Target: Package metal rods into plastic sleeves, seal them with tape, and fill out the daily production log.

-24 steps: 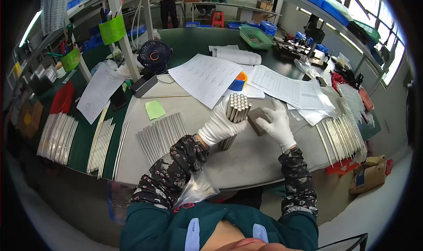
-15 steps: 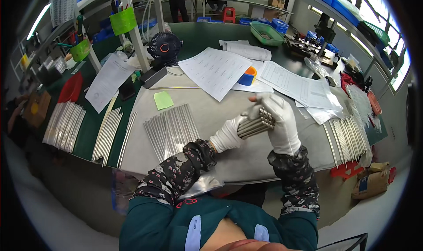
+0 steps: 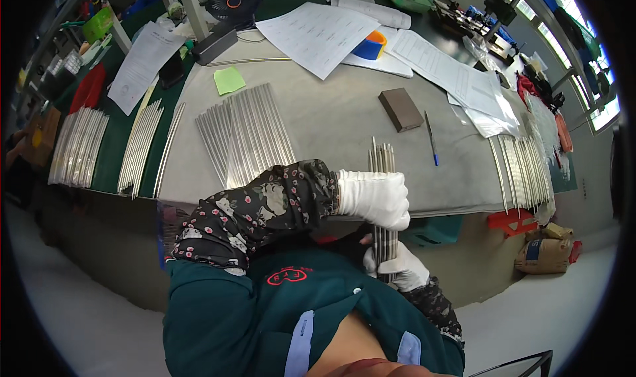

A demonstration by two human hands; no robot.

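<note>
A bundle of thin metal rods (image 3: pixel 381 157) points away from my body across the table's near edge. My gloved left hand (image 3: pixel 375 198) is wrapped round its middle, back of the hand up. Lower down, close to my shirt, my gloved right hand (image 3: pixel 404 268) grips the near end of the same bundle, fingers partly hidden behind the rods. On the grey mat left of my hands, a row of silver rods (image 3: pixel 246 135) lies side by side. Beyond the bundle are a brown rectangular block (image 3: pixel 400 109) and a blue-tipped pen (image 3: pixel 432 138).
More rods lie in groups at the left (image 3: pixel 78 148) and right (image 3: pixel 523 171). Printed sheets (image 3: pixel 321 36), a blue-and-orange tape roll (image 3: pixel 371 44) and a black fan (image 3: pixel 233 2) stand behind. A green sticky note (image 3: pixel 229 80) lies above the row. A red stool (image 3: pixel 511 223) is below the right edge.
Both hands have brought the bundle down toward my body and turned it lengthwise. My right hand moved to its near end. The block and pen now show. The view has tilted downward.
</note>
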